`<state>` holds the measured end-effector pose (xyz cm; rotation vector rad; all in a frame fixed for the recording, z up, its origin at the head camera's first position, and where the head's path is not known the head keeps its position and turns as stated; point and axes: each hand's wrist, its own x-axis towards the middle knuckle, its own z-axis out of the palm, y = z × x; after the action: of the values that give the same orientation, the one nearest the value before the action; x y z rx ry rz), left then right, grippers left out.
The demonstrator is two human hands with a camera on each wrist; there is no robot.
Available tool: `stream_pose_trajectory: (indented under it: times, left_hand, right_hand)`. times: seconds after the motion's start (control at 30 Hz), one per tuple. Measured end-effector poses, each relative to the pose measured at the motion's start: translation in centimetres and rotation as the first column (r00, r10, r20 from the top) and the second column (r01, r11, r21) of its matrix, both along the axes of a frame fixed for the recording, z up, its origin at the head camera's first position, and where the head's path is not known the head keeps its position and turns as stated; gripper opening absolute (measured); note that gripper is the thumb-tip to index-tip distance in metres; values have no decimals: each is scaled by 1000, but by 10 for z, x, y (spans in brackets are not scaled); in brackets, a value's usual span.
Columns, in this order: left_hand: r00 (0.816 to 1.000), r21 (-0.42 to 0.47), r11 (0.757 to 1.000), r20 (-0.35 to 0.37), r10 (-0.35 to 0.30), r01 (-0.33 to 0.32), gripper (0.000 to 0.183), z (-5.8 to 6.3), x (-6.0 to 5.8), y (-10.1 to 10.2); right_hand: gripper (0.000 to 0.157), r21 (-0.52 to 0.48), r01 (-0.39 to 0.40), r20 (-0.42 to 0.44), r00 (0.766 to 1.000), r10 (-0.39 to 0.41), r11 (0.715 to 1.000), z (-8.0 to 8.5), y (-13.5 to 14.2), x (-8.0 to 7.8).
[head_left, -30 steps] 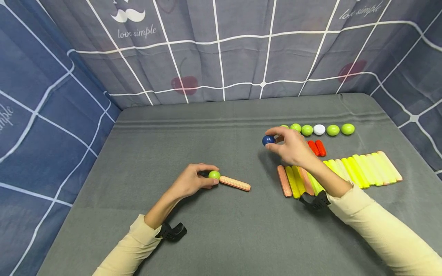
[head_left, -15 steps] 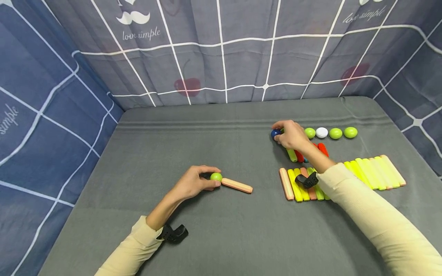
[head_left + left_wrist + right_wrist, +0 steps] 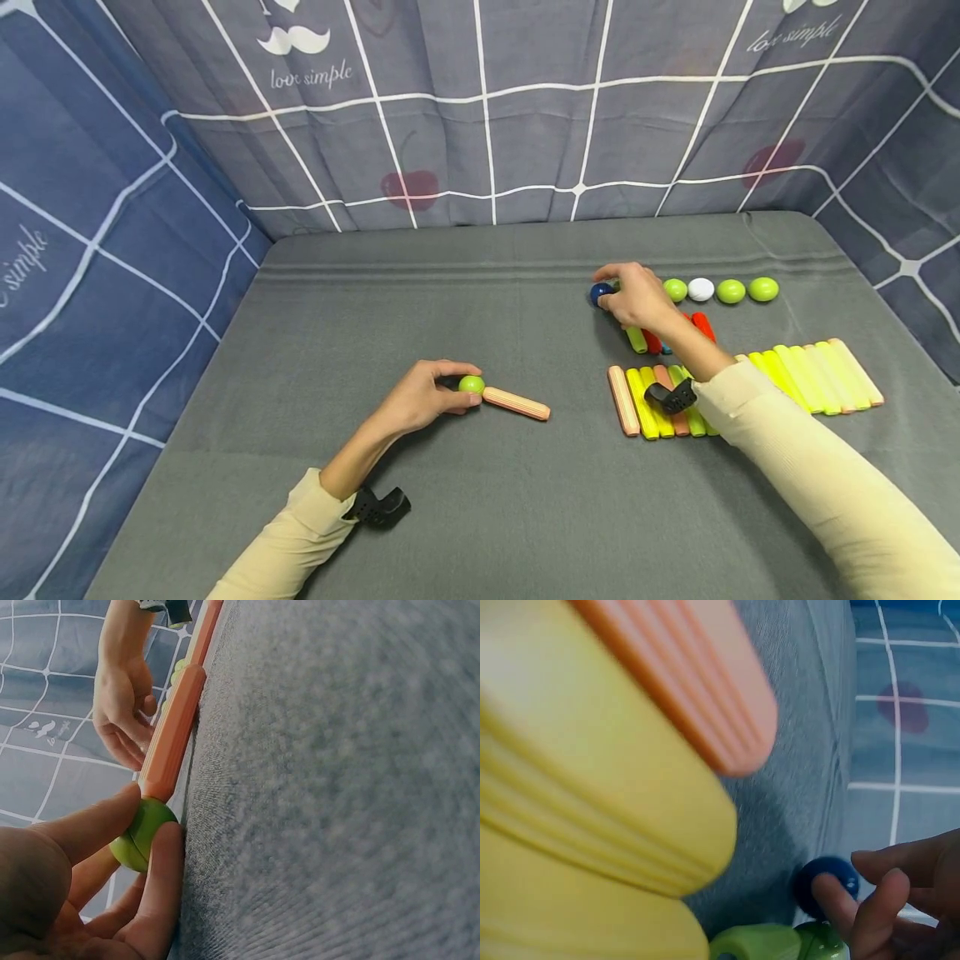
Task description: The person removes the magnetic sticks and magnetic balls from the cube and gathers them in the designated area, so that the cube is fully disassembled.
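My left hand (image 3: 422, 398) pinches a small green ball (image 3: 472, 384) between thumb and fingers. In the left wrist view the ball sits right against the end of a ridged peach-orange rod (image 3: 172, 739), which lies on the cloth pointing right. Over at the back right, my right hand (image 3: 637, 297) holds a dark blue ball (image 3: 599, 294) in its fingertips, at the left end of a row of balls. The right wrist view has one fingertip on the face of the blue ball (image 3: 808, 891), next to a green ball partly out of view. The hand covers part of the row.
Rightward in the row are green balls (image 3: 731, 291) and a white ball (image 3: 701, 289). Short red rods (image 3: 702, 326) and a short green rod (image 3: 636, 338) lie below it. Several yellow and peach rods (image 3: 795, 377) form a long line, partly under the right forearm. A curtain (image 3: 450, 142) borders the grey cloth.
My right hand has carried the blue ball back and slightly right to the row's left end, then stayed there. The left hand keeps its pinch on the green ball.
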<state>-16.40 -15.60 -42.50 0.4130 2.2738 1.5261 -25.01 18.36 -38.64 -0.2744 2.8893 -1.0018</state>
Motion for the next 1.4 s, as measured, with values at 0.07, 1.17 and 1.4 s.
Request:
stream_pose_trajectory:
  times: [0.07, 1.17, 1.4]
  left_hand:
    - [1000, 1, 1000, 0, -2, 2, 38, 0, 0, 0]
    - [992, 135, 991, 125, -18, 1, 38, -1, -2, -4]
    - [995, 130, 992, 100, -12, -1, 38, -2, -1, -2]
  right_hand:
    - [35, 2, -9, -36, 999, 9, 1000, 1, -3, 6]
    - [31, -338, -324, 131, 913, 385, 884, -23, -65, 105]
    - [28, -334, -384, 88, 896, 435, 861, -30, -80, 114]
